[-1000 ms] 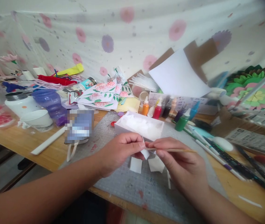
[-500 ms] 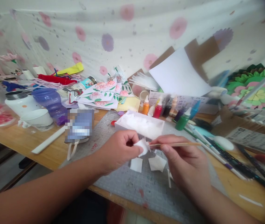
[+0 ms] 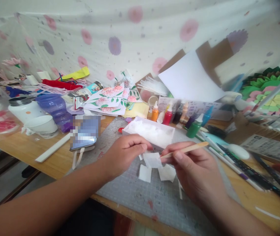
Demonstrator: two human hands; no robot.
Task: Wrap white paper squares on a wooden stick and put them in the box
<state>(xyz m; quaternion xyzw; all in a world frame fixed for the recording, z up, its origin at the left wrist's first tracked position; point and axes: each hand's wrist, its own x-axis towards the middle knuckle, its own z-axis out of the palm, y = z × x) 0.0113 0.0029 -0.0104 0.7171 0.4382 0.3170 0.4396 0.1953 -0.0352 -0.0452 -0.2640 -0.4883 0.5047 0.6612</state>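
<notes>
My right hand is closed on a thin wooden stick, its fingertips beside a small white square piece. That piece lies between my two hands, above the grey cutting mat. My left hand has its thumb and index finger pressed together just left of the piece; what they hold, if anything, is hidden. Two more white pieces, one on the left and one on the right, lie on the mat. Behind my hands stands a white box with fluffy white material.
Paint bottles stand behind the box. At the left are a phone, a white cup and a purple container. Brushes and pens lie at the right, near a cardboard box.
The white piece, earlier curled in my left fingertips, now shows flat between my hands. The stick has tilted upward at its right end. My left fingers have drawn back slightly.
</notes>
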